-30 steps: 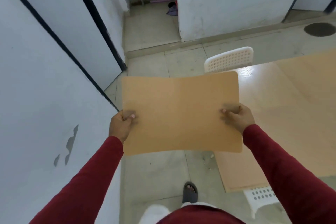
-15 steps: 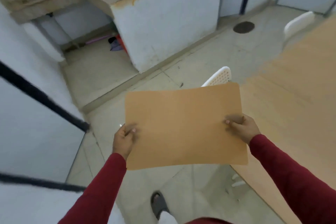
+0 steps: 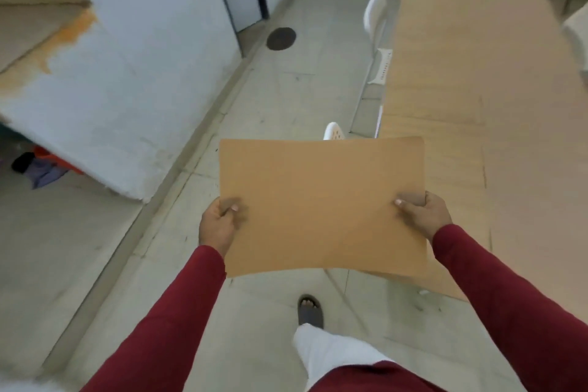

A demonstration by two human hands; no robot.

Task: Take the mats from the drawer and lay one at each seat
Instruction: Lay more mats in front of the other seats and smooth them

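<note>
- Our left hand (image 3: 219, 226) is pinching the left edge of the tan mat (image 3: 321, 204), thumb on top, fingers curled under.
- We're carrying the mat flat in the air over the floor, probably so it isn't creasing.
- Our right hand (image 3: 423, 213) is gripping the right edge the same way.
- Further right, the wooden table (image 3: 509, 105) and its white chairs (image 3: 375, 19) are waiting; no mat showing there yet.

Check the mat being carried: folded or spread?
Spread. The mat shows as one open sheet, slightly bowed, with the left hand and right hand pinching opposite edges.
</note>
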